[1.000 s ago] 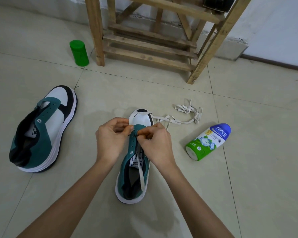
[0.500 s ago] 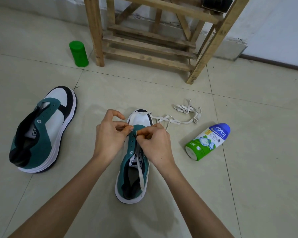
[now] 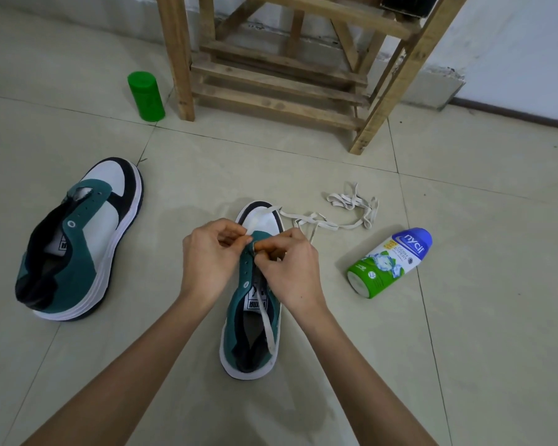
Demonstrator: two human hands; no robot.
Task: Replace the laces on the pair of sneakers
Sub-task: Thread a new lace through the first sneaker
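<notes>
**Soft lace, pinched close to its tip**

The left hand and right hand are both curled, fingertips meeting on the lace at the eyelet row. It looks flat, limp and light. It would buckle if pushed from far back, so a hold close to the stiff tip suits best. Beneath the hands the sneaker stands on the floor. Slack lace trails beyond the right hand. The second sneaker lies unlaced, well left of the left hand.

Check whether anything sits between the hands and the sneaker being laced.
Nothing visible. The left hand pinches the sneaker at its eyelet edge, and the right hand pinches the lace beside it. The bottle lies apart, to the right.
</notes>
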